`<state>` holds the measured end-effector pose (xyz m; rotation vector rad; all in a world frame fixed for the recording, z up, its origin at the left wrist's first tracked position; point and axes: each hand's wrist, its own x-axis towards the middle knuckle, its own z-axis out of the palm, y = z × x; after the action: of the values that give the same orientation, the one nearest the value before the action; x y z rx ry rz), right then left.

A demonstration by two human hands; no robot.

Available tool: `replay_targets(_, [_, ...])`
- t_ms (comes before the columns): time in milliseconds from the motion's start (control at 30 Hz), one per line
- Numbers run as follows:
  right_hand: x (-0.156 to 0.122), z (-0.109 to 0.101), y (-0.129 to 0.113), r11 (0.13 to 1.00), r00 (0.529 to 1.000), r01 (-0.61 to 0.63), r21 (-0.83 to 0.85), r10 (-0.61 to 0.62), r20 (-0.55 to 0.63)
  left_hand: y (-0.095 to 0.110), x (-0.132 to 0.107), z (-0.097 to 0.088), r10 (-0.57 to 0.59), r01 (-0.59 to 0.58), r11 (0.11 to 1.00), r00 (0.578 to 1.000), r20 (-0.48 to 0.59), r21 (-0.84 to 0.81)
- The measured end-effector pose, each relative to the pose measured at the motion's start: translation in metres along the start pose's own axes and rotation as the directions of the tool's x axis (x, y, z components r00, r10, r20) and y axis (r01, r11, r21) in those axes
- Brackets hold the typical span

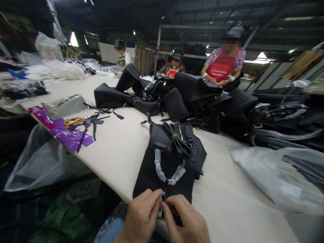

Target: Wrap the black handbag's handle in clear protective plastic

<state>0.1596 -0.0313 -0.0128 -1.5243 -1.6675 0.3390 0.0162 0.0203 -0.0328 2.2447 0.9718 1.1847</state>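
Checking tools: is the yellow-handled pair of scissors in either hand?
No, the yellow-handled scissors lie on purple card, far from both hands.

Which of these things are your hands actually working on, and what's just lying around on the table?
In hand:
- black leather handbag with plastic-wrapped handle
- small fitting at its near edge, pinched by left hand and right hand

Lying about:
- yellow-handled scissors
- purple card sheet
- heap of black bags
- clear plastic bag

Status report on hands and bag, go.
Left hand and right hand pinching small fitting at black bag edge. Wrapped handle on top. Nothing blocking.
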Motion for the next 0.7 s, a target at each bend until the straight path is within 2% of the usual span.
replay_targets(100, [-0.003,0.0,0.001,0.999,1.0,-0.003,0.036,0.003,-0.007,0.001,0.001,0.0,0.003,-0.003,1.0,1.0,-0.013,0.015])
replay_targets(200, [-0.006,0.001,-0.003,0.991,0.99,-0.098,0.095,0.107,-0.088,0.003,0.003,-0.001,-0.008,0.008,1.0,1.0,-0.016,0.02])
replay_targets(367, [-0.01,0.004,-0.01,0.963,0.971,-0.187,0.195,0.212,-0.114,0.005,0.004,-0.002,-0.022,0.022,1.0,1.0,-0.007,0.003])
replay_targets(467, [-0.01,0.007,-0.011,0.954,0.959,-0.222,0.2,0.251,-0.135,0.004,0.003,-0.002,-0.033,0.033,0.999,0.999,0.012,-0.013])
replay_targets(567, [-0.007,0.007,-0.01,0.965,0.968,-0.192,0.179,0.217,-0.129,0.003,0.003,0.0,-0.047,0.047,0.999,0.999,0.007,-0.021])
replay_targets(633, [-0.004,0.007,-0.006,0.98,0.987,-0.13,0.15,0.143,-0.079,0.003,0.003,0.0,-0.043,0.043,0.998,0.999,-0.003,-0.036])
replay_targets(700, [-0.003,0.005,0.0,0.981,0.991,-0.131,0.143,0.135,-0.015,0.005,0.003,-0.001,-0.071,0.071,0.995,0.997,0.009,-0.072])
